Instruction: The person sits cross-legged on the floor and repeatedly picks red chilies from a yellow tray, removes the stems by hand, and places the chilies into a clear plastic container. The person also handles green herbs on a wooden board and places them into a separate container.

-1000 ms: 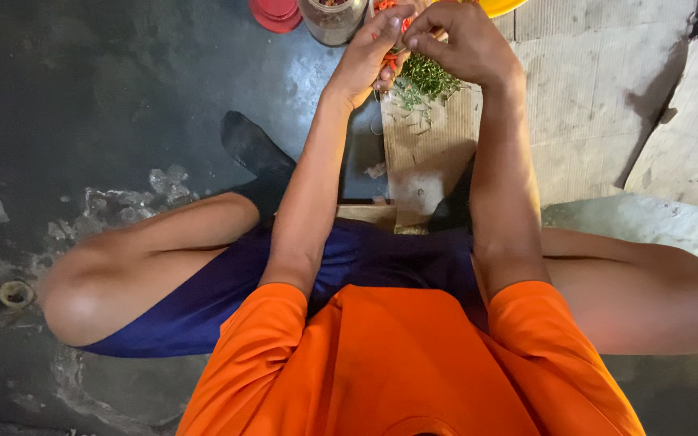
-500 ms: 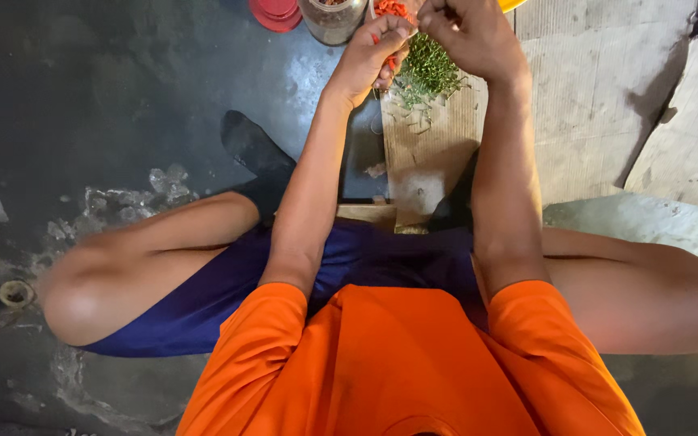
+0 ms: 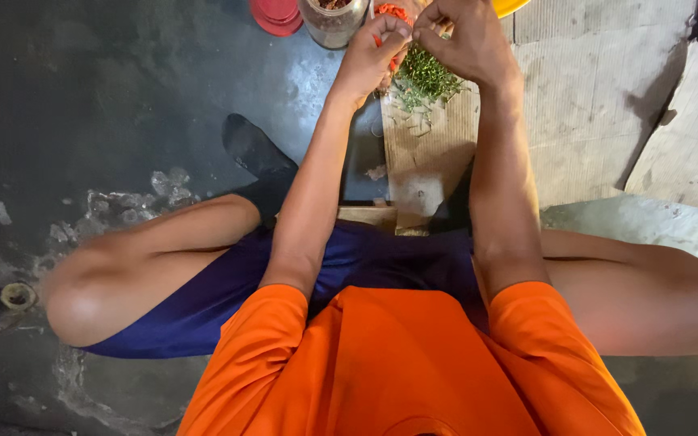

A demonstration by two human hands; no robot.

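Observation:
I sit cross-legged on the floor in an orange shirt and blue shorts. Both hands meet at the top of the head view over a wooden cutting board (image 3: 430, 153). My left hand (image 3: 369, 56) pinches a small orange-red piece of vegetable (image 3: 393, 14). My right hand (image 3: 462, 36) is closed around something thin at the same spot; what it grips is hidden by the fingers. A heap of chopped green herbs (image 3: 426, 79) lies on the board just below the hands.
A glass jar (image 3: 333, 18) and a red lid (image 3: 278, 13) stand on the dark wet floor to the left of the board. A yellow bowl rim (image 3: 515, 6) shows at the top. Pale concrete slabs (image 3: 599, 105) lie to the right.
The view has shifted slightly so the hands sit nearer the top edge. The hands stay together over the herbs, with the fingers working at the orange piece.

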